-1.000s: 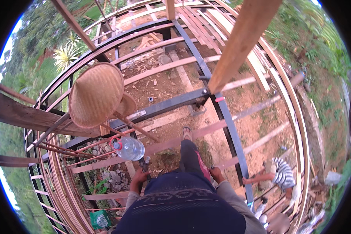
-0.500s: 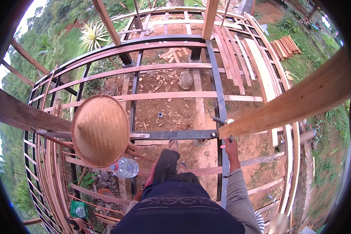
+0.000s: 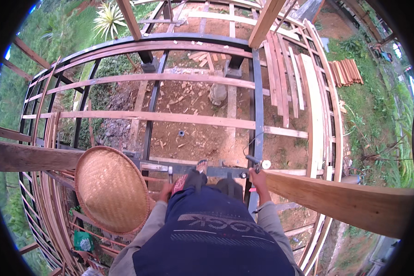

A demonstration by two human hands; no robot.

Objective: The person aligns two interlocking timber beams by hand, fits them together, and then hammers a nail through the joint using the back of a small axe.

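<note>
My left hand (image 3: 165, 190) is closed around a short tool (image 3: 170, 174) that looks like a hammer, beside a dark beam (image 3: 216, 171) in front of me. My right hand (image 3: 260, 180) is closed at the end of a thick wooden post (image 3: 322, 191), where the beams meet. A small dark piece and a bit of pink show at its fingers; I cannot make out what it grips. Just beyond that hand, an angle grinder (image 3: 257, 161) with a black body and pale disc lies on the dark beam. My foot (image 3: 202, 165) is on the cross beam.
At left, a person's woven conical hat (image 3: 111, 189) hides their body and hands. Open framing with wooden battens (image 3: 179, 117) spans bare earth and wood scraps. Loose planks (image 3: 313, 106) lie at right; a timber stack (image 3: 346, 72) sits on grass. A green bag (image 3: 83, 241) is at lower left.
My view has shifted. My left hand has come into sight with the tool. The conical hat now appears lower and nearer, and the water bottle beside it no longer shows.
</note>
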